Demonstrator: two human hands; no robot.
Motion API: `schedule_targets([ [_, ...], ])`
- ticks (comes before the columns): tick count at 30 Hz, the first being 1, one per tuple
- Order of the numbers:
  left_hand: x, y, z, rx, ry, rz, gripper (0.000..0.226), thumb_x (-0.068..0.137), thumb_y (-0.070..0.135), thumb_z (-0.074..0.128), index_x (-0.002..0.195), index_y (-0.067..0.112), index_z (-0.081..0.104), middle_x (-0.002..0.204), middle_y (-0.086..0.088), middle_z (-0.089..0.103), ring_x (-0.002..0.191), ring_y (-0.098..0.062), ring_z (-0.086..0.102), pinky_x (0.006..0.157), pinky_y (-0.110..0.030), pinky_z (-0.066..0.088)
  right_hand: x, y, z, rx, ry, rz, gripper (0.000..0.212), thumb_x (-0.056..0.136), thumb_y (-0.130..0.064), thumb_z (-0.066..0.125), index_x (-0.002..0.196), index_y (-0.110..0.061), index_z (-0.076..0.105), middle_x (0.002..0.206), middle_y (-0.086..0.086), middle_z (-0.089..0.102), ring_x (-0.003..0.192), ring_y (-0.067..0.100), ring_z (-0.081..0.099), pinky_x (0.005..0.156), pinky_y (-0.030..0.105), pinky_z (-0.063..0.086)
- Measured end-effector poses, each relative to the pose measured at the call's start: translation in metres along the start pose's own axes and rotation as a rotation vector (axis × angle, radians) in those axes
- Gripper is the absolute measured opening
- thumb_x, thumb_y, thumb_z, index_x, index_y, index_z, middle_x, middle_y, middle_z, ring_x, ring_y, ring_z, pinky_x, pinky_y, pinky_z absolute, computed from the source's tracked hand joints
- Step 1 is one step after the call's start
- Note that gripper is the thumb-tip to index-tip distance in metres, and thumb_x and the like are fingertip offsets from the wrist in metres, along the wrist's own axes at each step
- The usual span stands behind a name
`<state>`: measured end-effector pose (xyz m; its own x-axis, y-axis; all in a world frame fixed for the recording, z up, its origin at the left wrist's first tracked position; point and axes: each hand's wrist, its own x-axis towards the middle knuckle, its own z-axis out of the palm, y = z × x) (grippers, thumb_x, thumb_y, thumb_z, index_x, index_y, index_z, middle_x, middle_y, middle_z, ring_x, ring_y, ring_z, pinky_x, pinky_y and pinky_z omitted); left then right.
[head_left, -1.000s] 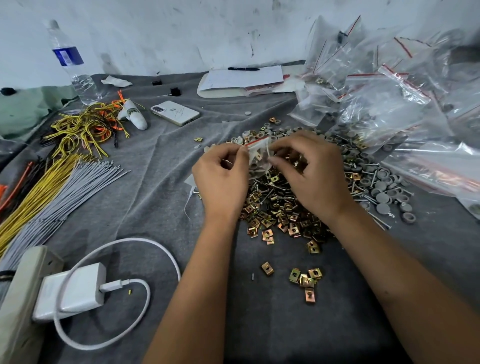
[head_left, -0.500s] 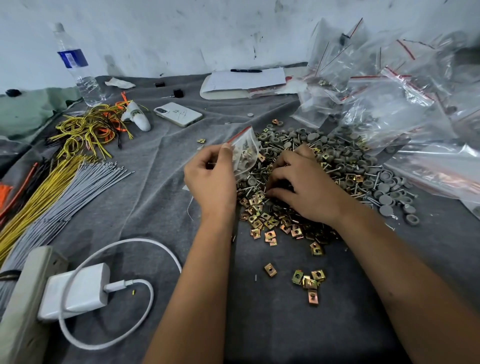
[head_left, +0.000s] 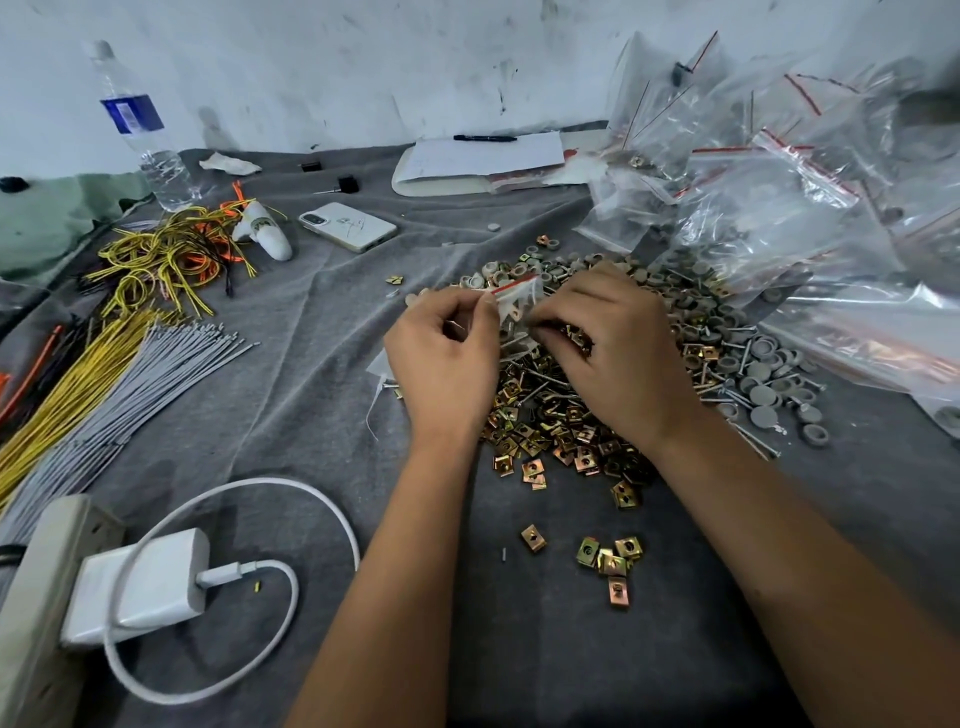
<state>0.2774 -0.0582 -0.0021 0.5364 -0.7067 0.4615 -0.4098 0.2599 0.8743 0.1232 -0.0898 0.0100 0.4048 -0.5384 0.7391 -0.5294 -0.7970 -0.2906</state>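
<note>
Left hand: the left hand (head_left: 441, 358) is raised just above the worktop, its fingers curled, with thumb and forefinger pinching the left end of the bag's mouth.
Right hand: the right hand (head_left: 618, 358) has its fingers curled too, and thumb and forefinger tips close on the right side of the bag. A few brass pieces show under the other fingers, but I cannot tell whether they are held.
Bag: the small clear plastic zip bag (head_left: 517, 306), with a red seal strip along its top edge, hangs between the two hands over the near edge of the hardware pile. Some small parts are already inside.
Clips: a heap of brass-coloured square metal clip nuts (head_left: 550, 431) lies under and between the wrists. A few loose ones lie apart, nearer the person.
Caps and screws: grey round plastic caps (head_left: 763, 374), mixed with long thin steel screws, spread to the right of and beyond the right hand.
Worktop: the worktop is covered with a wrinkled dark grey cloth (head_left: 311, 364).
Right side: a mound of clear plastic bags with red seals (head_left: 779, 208) is piled against the wall.
Left side: a bundle of straight grey wires (head_left: 119, 384) lies beside yellow wires (head_left: 67, 379). A white plug-in charger (head_left: 140, 587), with a looped white cable, sits in a beige power strip.
Far side: a white phone (head_left: 347, 226) lies face down, near a clear plastic water bottle with a blue label (head_left: 140, 130) and a white paper pad with a black pen (head_left: 485, 153).
</note>
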Motion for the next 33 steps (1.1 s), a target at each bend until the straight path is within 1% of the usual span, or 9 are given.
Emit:
schedule_targets([
  [7, 0.003, -0.003, -0.001, -0.085, 0.082, -0.122, 0.015, 0.090, 0.022, 0.070, 0.078, 0.020, 0.079, 0.067, 0.009, 0.070, 0.063, -0.007, 0.059, 0.062, -0.028, 0.047, 0.000, 0.003, -0.007, 0.054, 0.219, 0.149, 0.011, 0.094, -0.014, 0.072, 0.102, -0.006, 0.073, 0.096, 0.005, 0.074, 0.090, 0.014, 0.067, 0.083, 0.026, 0.054],
  [9, 0.004, -0.003, -0.002, -0.130, 0.121, -0.168, 0.016, 0.090, 0.020, 0.070, 0.077, 0.021, 0.079, 0.067, 0.007, 0.071, 0.064, -0.008, 0.059, 0.063, -0.028, 0.049, -0.001, 0.010, -0.007, 0.009, 0.078, 0.193, 0.013, 0.093, -0.022, 0.075, 0.098, -0.010, 0.074, 0.095, 0.004, 0.074, 0.091, 0.013, 0.061, 0.087, 0.032, 0.051],
  [13, 0.007, -0.003, -0.005, -0.175, 0.174, -0.208, 0.018, 0.092, 0.014, 0.070, 0.077, 0.018, 0.079, 0.071, 0.005, 0.071, 0.068, -0.008, 0.060, 0.068, -0.026, 0.050, -0.005, 0.016, -0.001, -0.143, -0.397, 0.210, 0.032, 0.087, -0.053, 0.073, 0.096, -0.022, 0.074, 0.099, -0.003, 0.061, 0.104, 0.014, 0.045, 0.089, 0.037, 0.045],
  [17, 0.007, -0.002, -0.005, -0.178, 0.175, -0.210, 0.017, 0.093, 0.013, 0.070, 0.079, 0.013, 0.079, 0.071, 0.004, 0.070, 0.068, -0.008, 0.059, 0.069, -0.026, 0.049, -0.004, 0.016, 0.000, -0.161, -0.493, 0.170, 0.033, 0.088, -0.052, 0.070, 0.099, -0.021, 0.075, 0.102, -0.005, 0.051, 0.107, 0.014, 0.038, 0.092, 0.033, 0.040],
  [20, 0.006, -0.002, -0.005, -0.151, 0.163, -0.191, 0.016, 0.093, 0.014, 0.070, 0.079, 0.014, 0.079, 0.071, 0.007, 0.071, 0.067, -0.006, 0.060, 0.067, -0.025, 0.048, -0.003, 0.014, 0.002, -0.103, -0.402, 0.190, 0.028, 0.094, -0.044, 0.065, 0.102, -0.017, 0.070, 0.102, -0.006, 0.053, 0.106, 0.013, 0.043, 0.091, 0.030, 0.041],
  [25, 0.000, 0.001, -0.001, -0.015, 0.012, -0.033, 0.013, 0.089, 0.022, 0.069, 0.080, 0.021, 0.079, 0.072, 0.006, 0.072, 0.069, -0.014, 0.066, 0.064, -0.034, 0.053, -0.001, 0.005, -0.003, 0.124, 0.025, 0.188, 0.015, 0.097, -0.022, 0.069, 0.096, -0.008, 0.067, 0.083, -0.005, 0.064, 0.072, 0.004, 0.057, 0.068, 0.010, 0.043],
  [28, -0.002, 0.000, 0.001, 0.045, -0.033, 0.034, 0.013, 0.086, 0.024, 0.068, 0.079, 0.021, 0.078, 0.070, 0.005, 0.069, 0.066, -0.012, 0.060, 0.064, -0.035, 0.051, -0.001, 0.003, -0.003, 0.120, 0.036, 0.112, 0.012, 0.090, -0.017, 0.078, 0.093, -0.008, 0.073, 0.089, -0.003, 0.069, 0.081, 0.004, 0.060, 0.078, 0.008, 0.044],
  [30, -0.001, -0.001, 0.002, 0.040, -0.032, 0.032, 0.012, 0.087, 0.023, 0.068, 0.077, 0.023, 0.077, 0.071, 0.005, 0.070, 0.067, -0.013, 0.062, 0.065, -0.036, 0.051, -0.001, 0.002, -0.001, 0.129, 0.004, 0.078, 0.012, 0.087, -0.013, 0.080, 0.096, -0.007, 0.075, 0.095, 0.000, 0.072, 0.086, 0.007, 0.063, 0.081, 0.017, 0.049],
  [33, -0.001, -0.002, 0.002, 0.027, -0.031, 0.015, 0.013, 0.088, 0.021, 0.069, 0.078, 0.020, 0.078, 0.071, 0.005, 0.072, 0.068, -0.013, 0.064, 0.065, -0.035, 0.052, -0.003, -0.001, 0.003, 0.145, -0.028, 0.053, 0.023, 0.082, -0.007, 0.081, 0.104, -0.010, 0.075, 0.102, -0.006, 0.070, 0.085, -0.013, 0.055, 0.083, 0.005, 0.041],
])
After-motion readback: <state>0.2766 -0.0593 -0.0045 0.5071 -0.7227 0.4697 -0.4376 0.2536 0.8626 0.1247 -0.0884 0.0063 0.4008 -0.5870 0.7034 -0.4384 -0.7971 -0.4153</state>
